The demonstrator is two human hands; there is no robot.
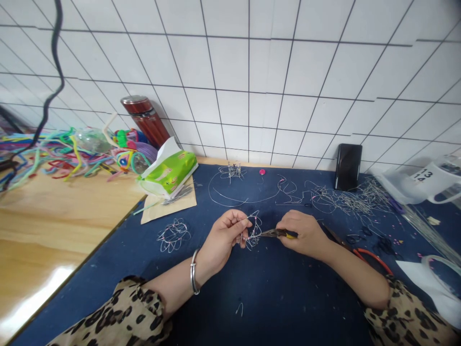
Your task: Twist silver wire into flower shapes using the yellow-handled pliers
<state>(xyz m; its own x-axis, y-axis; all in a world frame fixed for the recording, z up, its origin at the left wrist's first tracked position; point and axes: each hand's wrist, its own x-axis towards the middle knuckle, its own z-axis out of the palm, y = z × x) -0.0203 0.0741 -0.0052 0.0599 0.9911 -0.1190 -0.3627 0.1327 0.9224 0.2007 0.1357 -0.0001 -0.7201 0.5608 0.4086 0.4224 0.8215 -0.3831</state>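
Observation:
Near the middle of the blue mat, my left hand (226,233) pinches a looped wire piece (255,230) with small pink beads on it. My right hand (302,232) is wrapped round a pair of pliers (274,233) with yellow-and-black grips. The plier jaws point left and meet the right side of the wire piece; whether they grip a strand is too small to tell. A similar beaded wire ring (174,235) lies on the mat to the left of my left hand. A short bent wire (239,309) rests in front of me.
Behind my hands lie a wire frame (234,170), a pink bead cluster (262,171) and tangled wires (355,197). Scissors (372,259) with red handles lie under my right forearm. A tissue pack (169,173), red flask (146,120), phone (348,166) and white mug (437,180) stand around.

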